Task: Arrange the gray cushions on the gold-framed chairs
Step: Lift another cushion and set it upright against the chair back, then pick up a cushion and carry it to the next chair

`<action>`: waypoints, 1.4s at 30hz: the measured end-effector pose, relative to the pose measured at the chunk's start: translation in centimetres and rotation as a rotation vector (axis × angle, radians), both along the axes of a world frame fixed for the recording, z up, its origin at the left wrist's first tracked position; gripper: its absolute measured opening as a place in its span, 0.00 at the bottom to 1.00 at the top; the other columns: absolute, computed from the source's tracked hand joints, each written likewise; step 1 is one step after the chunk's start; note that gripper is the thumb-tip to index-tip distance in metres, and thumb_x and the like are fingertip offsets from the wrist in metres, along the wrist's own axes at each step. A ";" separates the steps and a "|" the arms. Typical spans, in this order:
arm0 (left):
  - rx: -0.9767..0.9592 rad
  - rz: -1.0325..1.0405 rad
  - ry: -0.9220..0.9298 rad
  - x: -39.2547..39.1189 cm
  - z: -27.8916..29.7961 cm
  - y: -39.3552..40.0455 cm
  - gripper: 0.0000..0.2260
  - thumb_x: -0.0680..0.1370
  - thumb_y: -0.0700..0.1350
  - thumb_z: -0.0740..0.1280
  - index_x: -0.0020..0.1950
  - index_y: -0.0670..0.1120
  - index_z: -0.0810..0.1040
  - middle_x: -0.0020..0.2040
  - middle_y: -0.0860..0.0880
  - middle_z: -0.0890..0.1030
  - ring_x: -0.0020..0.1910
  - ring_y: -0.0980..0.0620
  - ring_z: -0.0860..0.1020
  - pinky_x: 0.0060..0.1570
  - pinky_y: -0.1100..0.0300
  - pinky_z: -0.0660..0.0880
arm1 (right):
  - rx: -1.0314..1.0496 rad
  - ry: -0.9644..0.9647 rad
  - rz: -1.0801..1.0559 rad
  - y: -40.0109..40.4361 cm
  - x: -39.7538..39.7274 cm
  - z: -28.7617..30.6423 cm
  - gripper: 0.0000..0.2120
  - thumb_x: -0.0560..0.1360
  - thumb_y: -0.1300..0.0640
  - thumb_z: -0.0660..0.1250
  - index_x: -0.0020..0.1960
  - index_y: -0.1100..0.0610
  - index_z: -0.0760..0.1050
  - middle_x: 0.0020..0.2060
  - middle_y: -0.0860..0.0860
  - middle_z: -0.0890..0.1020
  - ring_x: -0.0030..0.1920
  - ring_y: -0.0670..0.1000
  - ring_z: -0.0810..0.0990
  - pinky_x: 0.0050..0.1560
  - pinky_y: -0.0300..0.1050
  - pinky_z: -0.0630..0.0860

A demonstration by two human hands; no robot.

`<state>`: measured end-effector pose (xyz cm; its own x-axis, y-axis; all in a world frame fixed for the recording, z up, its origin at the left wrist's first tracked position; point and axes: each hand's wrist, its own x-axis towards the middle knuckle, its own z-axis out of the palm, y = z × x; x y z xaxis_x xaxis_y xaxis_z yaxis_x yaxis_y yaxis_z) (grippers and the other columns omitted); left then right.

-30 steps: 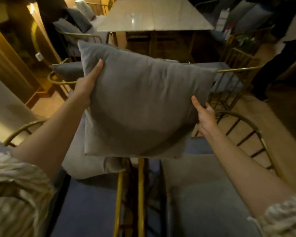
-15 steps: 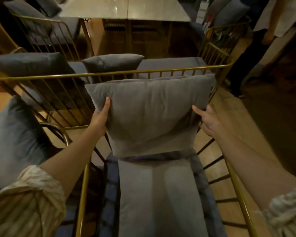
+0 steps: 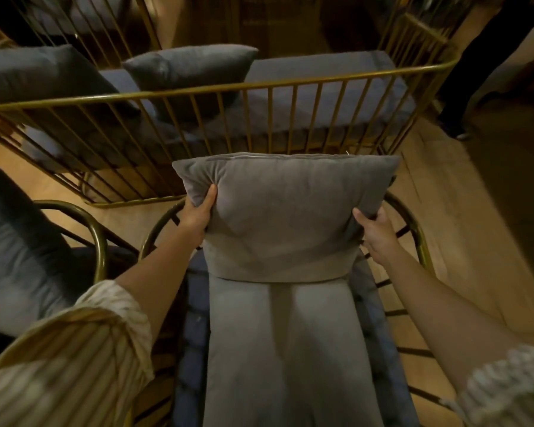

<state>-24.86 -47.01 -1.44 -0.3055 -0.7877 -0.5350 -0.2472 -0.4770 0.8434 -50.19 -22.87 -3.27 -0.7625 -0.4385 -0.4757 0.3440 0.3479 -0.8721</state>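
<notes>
A square gray cushion (image 3: 285, 217) stands upright at the back of the gold-framed chair (image 3: 421, 245) in front of me, its lower edge resting on the gray seat pad (image 3: 285, 349). My left hand (image 3: 198, 211) grips the cushion's left edge, thumb on its front. My right hand (image 3: 376, 232) holds the cushion's right edge. Both sleeves are striped.
A gold-framed bench (image 3: 259, 87) stands just behind, carrying two gray cushions (image 3: 191, 66) (image 3: 37, 72). Another gold chair (image 3: 99, 229) with a gray cushion (image 3: 16, 251) is at my left. A person's dark legs (image 3: 463, 87) stand at the far right on the wooden floor.
Both hands have lowered the cushion from chest height down onto the chair, against its back. My view has tilted down toward the seat.
</notes>
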 end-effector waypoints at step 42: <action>0.021 0.457 -0.339 54.6 3.4 -2.4 0.14 0.76 0.31 0.65 0.62 0.37 0.74 0.53 0.36 0.78 0.51 0.37 0.77 0.43 0.51 0.73 | 0.224 0.201 0.944 -23.1 49.6 5.7 0.23 0.77 0.56 0.69 0.70 0.59 0.70 0.57 0.56 0.77 0.55 0.53 0.76 0.53 0.45 0.72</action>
